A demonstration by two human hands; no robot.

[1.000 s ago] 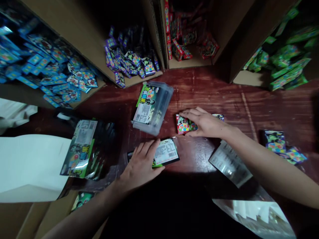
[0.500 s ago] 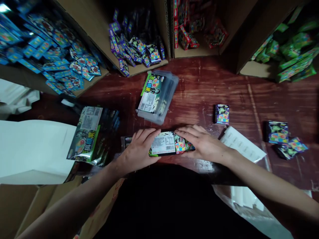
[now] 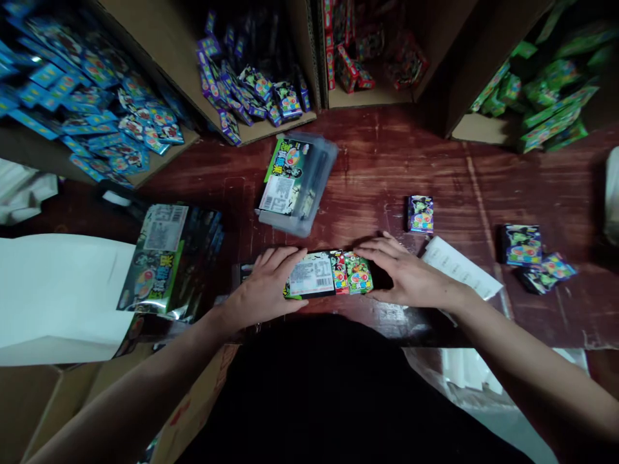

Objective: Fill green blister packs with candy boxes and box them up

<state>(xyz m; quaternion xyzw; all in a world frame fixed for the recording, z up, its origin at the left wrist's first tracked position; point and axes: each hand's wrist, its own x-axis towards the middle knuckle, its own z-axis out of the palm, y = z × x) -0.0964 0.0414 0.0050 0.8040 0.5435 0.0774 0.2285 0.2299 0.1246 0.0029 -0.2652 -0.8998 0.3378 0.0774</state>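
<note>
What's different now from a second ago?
The right hand has brought the small red card box and small green card box leftward and toward the person, to the right end of the flat, black, white-labelled package. The small purple card box, partly hidden before, shows fully. The left hand remains on the package; the clear plastic case stays put.

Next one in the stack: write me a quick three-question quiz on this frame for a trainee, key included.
1. True or false: the green box lies between the red box and the right hand.
2. Pick one. The small boxes in the top-left carton are mainly: (a) red, (b) green, (c) blue.
3. Short answer: what does the left hand hold?

Key: 1. True. 2. (c). 3. The black package with a white label.
</note>
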